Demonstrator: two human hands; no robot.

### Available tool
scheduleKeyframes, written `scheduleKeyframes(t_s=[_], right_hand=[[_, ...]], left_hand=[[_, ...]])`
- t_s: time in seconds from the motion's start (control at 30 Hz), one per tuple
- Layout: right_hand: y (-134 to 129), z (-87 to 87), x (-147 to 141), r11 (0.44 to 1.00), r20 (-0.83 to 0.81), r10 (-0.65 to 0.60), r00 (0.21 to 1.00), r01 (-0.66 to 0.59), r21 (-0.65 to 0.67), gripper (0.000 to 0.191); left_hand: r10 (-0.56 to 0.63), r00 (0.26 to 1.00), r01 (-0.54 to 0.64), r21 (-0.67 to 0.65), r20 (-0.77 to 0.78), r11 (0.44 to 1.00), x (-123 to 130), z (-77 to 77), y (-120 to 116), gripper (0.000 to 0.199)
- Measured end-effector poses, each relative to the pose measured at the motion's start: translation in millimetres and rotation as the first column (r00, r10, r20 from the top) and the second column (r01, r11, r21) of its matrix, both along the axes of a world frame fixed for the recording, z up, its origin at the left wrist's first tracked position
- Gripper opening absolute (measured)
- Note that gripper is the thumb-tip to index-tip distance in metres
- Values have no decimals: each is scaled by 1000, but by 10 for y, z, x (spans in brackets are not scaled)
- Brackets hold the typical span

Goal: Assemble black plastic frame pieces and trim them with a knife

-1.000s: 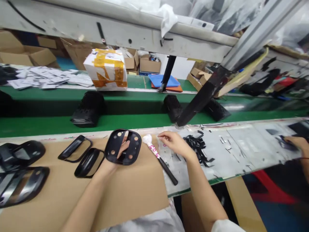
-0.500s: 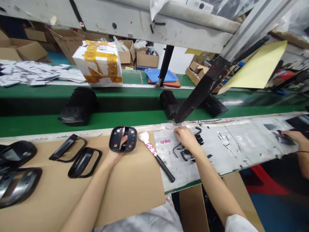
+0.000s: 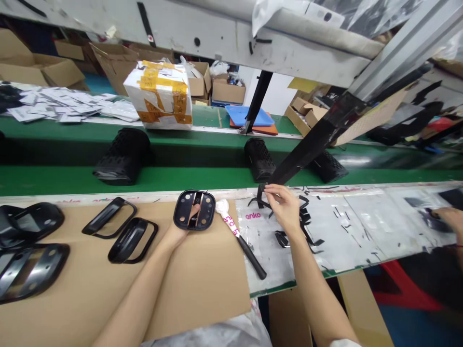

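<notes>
My left hand (image 3: 178, 236) grips a black, rounded-square plastic part (image 3: 207, 210) from below, its thumb showing through the central slot. The part has several pale round spots near its corners. At the base of the slanted post, my right hand (image 3: 285, 208) pinches a thin black strip (image 3: 260, 196) that hangs bent from the fingertips. More black strips (image 3: 304, 217) lie bunched beside and below that wrist. Between my hands rests a hammer-like tool (image 3: 252, 254) with a black handle and a head wrapped in printed white film.
Black looped frames (image 3: 133, 240) and larger black shells (image 3: 34, 272) lie on the cardboard (image 3: 202, 274) at left. Black perforated housings (image 3: 123, 156) sit on the green conveyor (image 3: 202, 178). A slanted post (image 3: 307, 140) rises at right. Another person's hand (image 3: 448, 217) works at far right.
My right hand has lifted slightly from the bench and now shows a black strip in its fingers. The left hand still holds the plastic part. The view has shifted a little.
</notes>
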State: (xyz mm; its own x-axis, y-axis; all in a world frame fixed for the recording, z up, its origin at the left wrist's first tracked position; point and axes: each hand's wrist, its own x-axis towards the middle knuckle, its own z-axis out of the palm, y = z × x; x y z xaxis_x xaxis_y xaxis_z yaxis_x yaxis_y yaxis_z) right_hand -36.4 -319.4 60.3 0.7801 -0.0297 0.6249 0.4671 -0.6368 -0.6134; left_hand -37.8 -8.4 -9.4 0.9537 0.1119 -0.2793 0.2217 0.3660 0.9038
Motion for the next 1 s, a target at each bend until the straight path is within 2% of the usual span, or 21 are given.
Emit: scheduleKeyframes(t_s=[0.07,0.17,0.27,0.33,0.43,0.5,0.57,0.63,0.7,0.77,0.83,0.9,1.0], right_hand=[[70,-54,-53,1000,94,-7,996,7,-5,13],[161,-136,-151,990,240,36,970,-2,-142,24],[207,-180,-208,972,294,78,953,-7,-234,33],[207,-160,-200,969,311,61,949,19,-247,35],[209,-40,-133,974,352,20,936,61,-217,35],[262,91,-79,992,365,-11,931,56,-114,29],[390,239,-44,991,304,-47,952,7,133,20],[593,363,-34,908,176,-17,984,-58,414,12],[847,410,-37,812,64,119,991,-134,568,10],[1104,348,-30,775,-13,283,959,-220,593,10],[1314,193,0,785,-59,366,929,-274,556,8],[1437,-2,46,836,-66,330,942,-259,483,5],[1458,-242,100,906,-64,223,973,-182,383,4]], left_hand=[[-11,1000,11,16,-8,1000,-12,-9,14,52],[-92,996,92,22,-6,996,-31,11,31,48],[-142,990,141,33,26,989,-27,12,33,48],[-124,991,122,37,40,992,-7,-24,27,50],[-129,991,128,34,34,991,26,-105,24,50],[-152,987,151,34,48,988,34,-142,28,47],[-173,982,170,38,82,985,27,-149,32,45],[-197,974,192,47,110,980,10,-131,34,44],[-240,962,234,60,130,970,-11,-97,35,41],[-275,951,267,75,142,961,-28,-55,36,38],[-277,952,267,90,130,960,-37,-15,37,37],[-248,964,241,82,98,967,-38,10,35,40],[-198,978,197,33,62,980,-27,13,28,48]])
